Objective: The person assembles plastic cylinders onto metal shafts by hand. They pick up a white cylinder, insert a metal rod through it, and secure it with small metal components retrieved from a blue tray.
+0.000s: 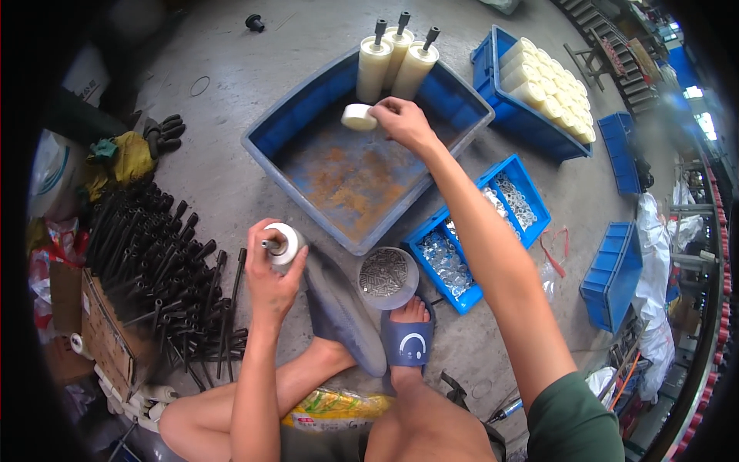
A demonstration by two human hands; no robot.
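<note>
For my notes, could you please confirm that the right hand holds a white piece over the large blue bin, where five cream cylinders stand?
Not quite: the head view shows three cream cylinders there, not five. The right hand does hold a white piece over the large blue bin.

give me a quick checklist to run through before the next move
1. White cylinder held in the left hand: ok
2. White round piece pinched in the right hand: ok
3. Three tall cylinders upright in the big blue tub: ok
4. Bowl stocked with metal pins: ok
5. Black rods neatly lined up: not ok, loosely piled
6. White cylinder's far end: cannot tell, hidden
</note>
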